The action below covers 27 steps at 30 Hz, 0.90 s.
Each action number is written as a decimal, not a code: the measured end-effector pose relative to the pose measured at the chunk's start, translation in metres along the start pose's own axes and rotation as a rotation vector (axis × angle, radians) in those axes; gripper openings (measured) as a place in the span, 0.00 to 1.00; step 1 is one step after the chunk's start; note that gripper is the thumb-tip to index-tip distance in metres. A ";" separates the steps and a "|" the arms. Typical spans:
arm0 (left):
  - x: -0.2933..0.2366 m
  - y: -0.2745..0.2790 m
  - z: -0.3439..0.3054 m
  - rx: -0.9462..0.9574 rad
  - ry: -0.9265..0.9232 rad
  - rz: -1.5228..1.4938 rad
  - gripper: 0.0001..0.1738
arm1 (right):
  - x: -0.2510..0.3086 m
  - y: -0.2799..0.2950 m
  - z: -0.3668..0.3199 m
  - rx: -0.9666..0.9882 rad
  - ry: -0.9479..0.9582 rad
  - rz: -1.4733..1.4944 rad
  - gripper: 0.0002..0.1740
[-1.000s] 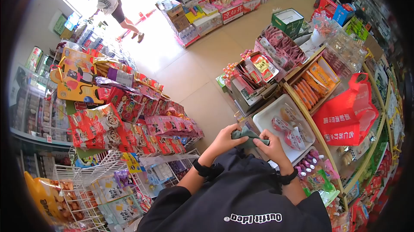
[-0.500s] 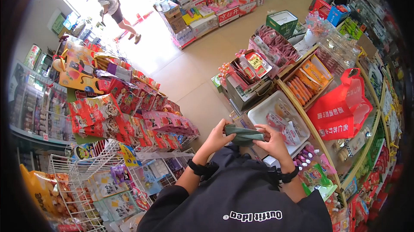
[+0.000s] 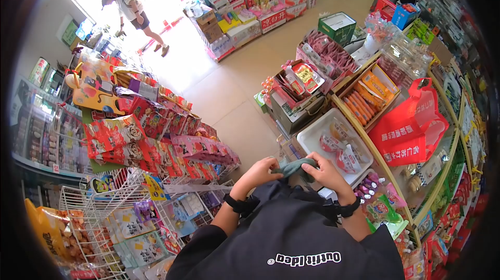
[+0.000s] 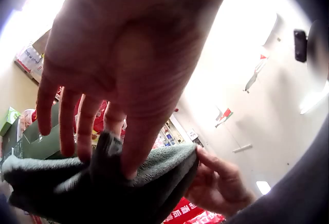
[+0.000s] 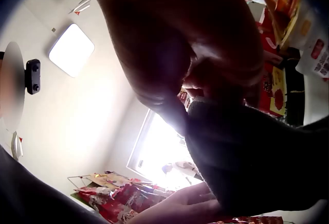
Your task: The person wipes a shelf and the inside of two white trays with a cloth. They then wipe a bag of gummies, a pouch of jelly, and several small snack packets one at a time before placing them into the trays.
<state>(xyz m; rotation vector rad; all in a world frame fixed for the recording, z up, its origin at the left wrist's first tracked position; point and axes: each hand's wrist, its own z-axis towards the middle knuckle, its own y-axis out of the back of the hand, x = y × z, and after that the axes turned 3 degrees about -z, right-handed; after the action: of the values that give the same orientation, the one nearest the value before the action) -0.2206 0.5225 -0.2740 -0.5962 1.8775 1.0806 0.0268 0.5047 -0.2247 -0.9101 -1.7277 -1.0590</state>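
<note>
A grey-green cloth (image 3: pixel 291 167) stretches between the two hands in front of the dark shirt. The left hand (image 3: pixel 259 171) pinches one part of it between thumb and index finger. In the left wrist view, that hand's (image 4: pixel 123 54) other fingers hang down, and the cloth (image 4: pixel 164 165) droops in folds below. The right hand (image 3: pixel 326 172) grips the other end, its thumb at an upper corner in the left wrist view. From the right wrist, the cloth (image 5: pixel 247 152) looks dark and hangs beneath the right hand (image 5: pixel 190 44).
Beside the right hand is a white tray (image 3: pixel 307 139) holding wrapped packs. A red bag (image 3: pixel 409 129) lies on the glass counter. Snack packets (image 3: pixel 151 160) hang from a white wire rack (image 3: pixel 104 202) at left. A person (image 3: pixel 133 11) stands by the bright doorway.
The cloth was bunched between close hands; the hands moved apart, and it now spans between them as a narrow folded strip. The person at the doorway has bent forward.
</note>
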 end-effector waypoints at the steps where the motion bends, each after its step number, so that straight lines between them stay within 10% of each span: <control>1: 0.000 0.000 0.001 0.071 -0.079 0.091 0.19 | 0.005 -0.001 0.001 -0.004 0.062 0.009 0.13; 5: -0.026 -0.006 0.003 -0.022 -0.276 -0.043 0.34 | 0.018 -0.004 0.004 0.097 0.116 -0.118 0.09; 9: -0.053 0.000 0.013 0.369 -0.238 -0.276 0.45 | 0.013 -0.011 0.003 0.173 0.283 -0.204 0.11; 15: -0.031 -0.006 0.036 0.387 -0.211 -0.085 0.19 | 0.022 0.014 -0.019 0.021 0.221 -0.179 0.11; 27: -0.091 -0.017 0.073 0.516 -0.316 -0.224 0.12 | -0.031 0.018 -0.061 0.028 -0.382 -0.262 0.28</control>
<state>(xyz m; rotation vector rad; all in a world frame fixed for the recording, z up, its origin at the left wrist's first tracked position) -0.1290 0.5752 -0.2215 -0.3033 1.6704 0.4798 0.0715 0.4508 -0.2337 -0.9296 -2.2217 -1.0735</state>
